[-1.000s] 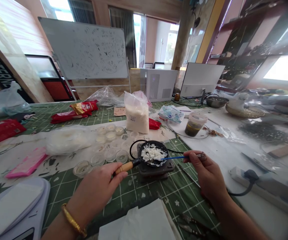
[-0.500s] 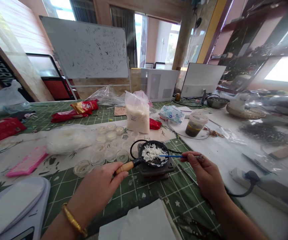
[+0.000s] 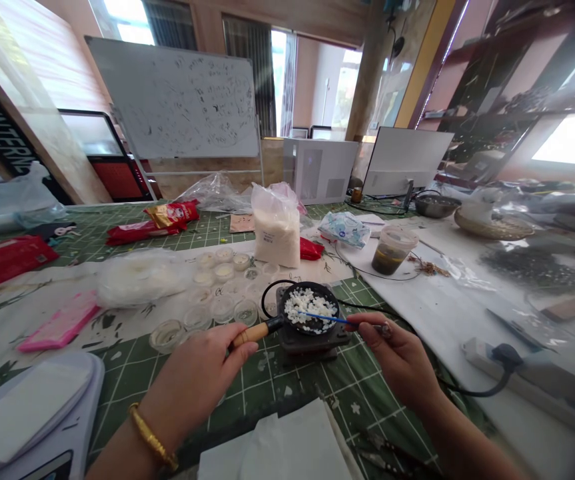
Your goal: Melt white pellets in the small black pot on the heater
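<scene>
A small black frying pan [image 3: 336, 308] rests on a compact dark hot plate [image 3: 312, 347]. White crumbly pieces [image 3: 308, 305] lie loosely in the pan; I cannot tell what they are. My left hand [image 3: 212, 363] is closed around the pan's light wooden handle [image 3: 250, 334]. Between the fingers of my right hand [image 3: 398, 353] is a thin blue stick [image 3: 334, 319], its far end among the white pieces. The other end of the stick is partly hidden by my fingers.
Clear round cups [image 3: 222, 308] stand left of the pan. Behind it is a bag of pale granules [image 3: 277, 233]. A lidded tub [image 3: 393, 251] sits back right, a power strip [image 3: 497, 360] at right. White sheets [image 3: 287, 443] and a scale [image 3: 94, 373] lie nearest me.
My right hand has moved left, and the blue stick's tip has shifted left across the white pieces. My left hand stays on the handle. The view has shifted slightly.
</scene>
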The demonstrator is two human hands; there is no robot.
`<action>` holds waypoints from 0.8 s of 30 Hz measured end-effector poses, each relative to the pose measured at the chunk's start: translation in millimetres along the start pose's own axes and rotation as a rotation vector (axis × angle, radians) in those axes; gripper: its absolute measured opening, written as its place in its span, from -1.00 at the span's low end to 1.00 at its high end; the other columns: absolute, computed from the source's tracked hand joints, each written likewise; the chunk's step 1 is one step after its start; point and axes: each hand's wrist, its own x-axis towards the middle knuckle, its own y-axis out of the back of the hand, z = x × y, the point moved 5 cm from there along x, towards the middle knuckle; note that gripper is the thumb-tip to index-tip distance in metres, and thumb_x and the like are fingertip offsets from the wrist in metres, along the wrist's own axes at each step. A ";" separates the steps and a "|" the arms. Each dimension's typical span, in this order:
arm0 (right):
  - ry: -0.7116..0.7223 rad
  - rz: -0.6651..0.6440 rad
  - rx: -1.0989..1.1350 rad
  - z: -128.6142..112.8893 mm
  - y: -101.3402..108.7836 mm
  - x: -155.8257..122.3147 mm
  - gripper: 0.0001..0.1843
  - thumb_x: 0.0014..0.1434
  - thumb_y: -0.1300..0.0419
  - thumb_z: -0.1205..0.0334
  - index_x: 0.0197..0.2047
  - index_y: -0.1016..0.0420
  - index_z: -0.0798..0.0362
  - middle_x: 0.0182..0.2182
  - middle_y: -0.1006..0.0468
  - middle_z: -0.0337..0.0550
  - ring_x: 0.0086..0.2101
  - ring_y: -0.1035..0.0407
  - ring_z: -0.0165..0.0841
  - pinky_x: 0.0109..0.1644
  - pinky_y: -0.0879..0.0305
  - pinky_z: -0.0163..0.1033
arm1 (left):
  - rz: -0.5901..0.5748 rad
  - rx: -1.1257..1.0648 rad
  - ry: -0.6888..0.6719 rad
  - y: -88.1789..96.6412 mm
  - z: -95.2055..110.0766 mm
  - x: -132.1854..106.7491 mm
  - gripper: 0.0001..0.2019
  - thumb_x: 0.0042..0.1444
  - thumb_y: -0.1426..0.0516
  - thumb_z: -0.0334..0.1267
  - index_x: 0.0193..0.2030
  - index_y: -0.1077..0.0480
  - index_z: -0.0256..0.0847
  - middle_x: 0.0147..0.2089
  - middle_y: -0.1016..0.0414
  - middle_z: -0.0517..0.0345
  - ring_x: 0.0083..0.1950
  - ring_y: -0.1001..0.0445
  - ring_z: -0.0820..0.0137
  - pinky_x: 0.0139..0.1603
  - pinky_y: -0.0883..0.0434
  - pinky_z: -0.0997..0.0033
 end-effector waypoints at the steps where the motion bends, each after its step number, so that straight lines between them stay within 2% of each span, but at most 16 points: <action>1: -0.006 0.007 0.000 -0.2 -0.1 0.0 -0.76 0.22 -0.11 0.09 -0.17 -0.53 0.01 -0.34 -0.60 -0.15 -0.30 -0.47 -0.31 -0.16 -0.37 -0.22 | 0.002 -0.001 0.000 0.0 0.1 0.0 -0.62 0.24 0.10 0.00 -0.08 -0.43 -0.14 -0.24 -0.56 0.11 -0.22 -0.49 0.20 -0.26 -0.29 0.28; 4: 0.024 0.082 0.033 -3.9 2.7 0.0 -0.78 0.23 -0.11 0.12 -0.16 -0.52 -0.01 -0.33 -0.60 -0.16 -0.28 -0.47 -0.32 -0.17 -0.39 -0.23 | -0.002 -0.002 -0.006 0.0 1.2 -0.4 -0.62 0.25 0.10 -0.01 -0.09 -0.43 -0.14 -0.24 -0.56 0.10 -0.23 -0.49 0.20 -0.27 -0.29 0.28; 7: 0.099 -0.002 0.000 -9.4 -2.1 0.2 -0.79 0.22 -0.12 0.14 -0.17 -0.55 -0.01 -0.30 -0.57 -0.14 -0.26 -0.45 -0.32 -0.17 -0.39 -0.23 | 0.001 -0.001 -0.011 0.4 1.8 -0.3 -0.62 0.25 0.10 -0.01 -0.08 -0.43 -0.15 -0.23 -0.56 0.08 -0.23 -0.49 0.19 -0.28 -0.30 0.28; 9: 0.089 -0.030 -0.033 -8.3 -3.9 0.6 -0.79 0.22 -0.12 0.15 -0.18 -0.55 -0.01 -0.30 -0.57 -0.14 -0.28 -0.45 -0.32 -0.18 -0.39 -0.23 | 0.009 0.001 -0.010 0.9 1.8 -0.1 -0.62 0.25 0.09 -0.01 -0.08 -0.43 -0.16 -0.21 -0.56 0.07 -0.21 -0.50 0.18 -0.28 -0.30 0.28; 12: 0.078 0.079 -0.044 -3.8 1.3 1.0 -0.79 0.24 -0.10 0.16 -0.16 -0.53 -0.02 -0.31 -0.56 -0.15 -0.29 -0.44 -0.33 -0.15 -0.37 -0.21 | 0.015 0.001 -0.008 1.5 2.0 -0.3 -0.63 0.24 0.08 -0.03 -0.09 -0.44 -0.16 -0.24 -0.56 0.08 -0.24 -0.50 0.19 -0.30 -0.29 0.29; 14: 0.133 0.119 -0.088 -2.8 2.2 0.3 -0.79 0.23 -0.10 0.16 -0.14 -0.53 -0.04 -0.27 -0.54 -0.13 -0.21 -0.41 -0.30 -0.11 -0.36 -0.18 | 0.010 -0.003 -0.009 1.5 2.3 -0.8 -0.63 0.24 0.08 -0.03 -0.09 -0.44 -0.16 -0.27 -0.56 0.09 -0.26 -0.50 0.21 -0.31 -0.29 0.30; 17: 0.213 0.056 -0.197 -2.3 -3.2 -0.9 -0.79 0.21 -0.12 0.20 -0.13 -0.54 -0.07 -0.23 -0.51 -0.10 -0.09 -0.33 -0.24 -0.04 -0.32 -0.13 | 0.003 -0.005 -0.010 0.9 2.6 -1.0 -0.63 0.25 0.09 -0.02 -0.09 -0.43 -0.16 -0.26 -0.56 0.08 -0.25 -0.49 0.20 -0.30 -0.29 0.30; 22: 0.274 0.065 -0.174 -6.1 -3.0 -3.0 -0.78 0.24 -0.08 0.28 -0.11 -0.50 -0.08 -0.21 -0.49 -0.11 -0.08 -0.32 -0.25 -0.04 -0.32 -0.10 | 0.003 0.003 0.000 0.4 2.3 0.3 -0.65 0.25 0.09 -0.06 -0.09 -0.42 -0.16 -0.22 -0.56 0.06 -0.21 -0.50 0.19 -0.27 -0.29 0.29; 24: 0.335 0.012 -0.232 -9.8 -7.1 -4.5 -0.76 0.23 -0.09 0.29 -0.08 -0.49 -0.10 -0.22 -0.51 -0.12 -0.07 -0.30 -0.22 -0.03 -0.29 -0.06 | 0.001 0.002 0.002 0.6 2.4 0.3 -0.66 0.26 0.09 -0.07 -0.10 -0.42 -0.15 -0.21 -0.56 0.07 -0.20 -0.49 0.20 -0.25 -0.29 0.29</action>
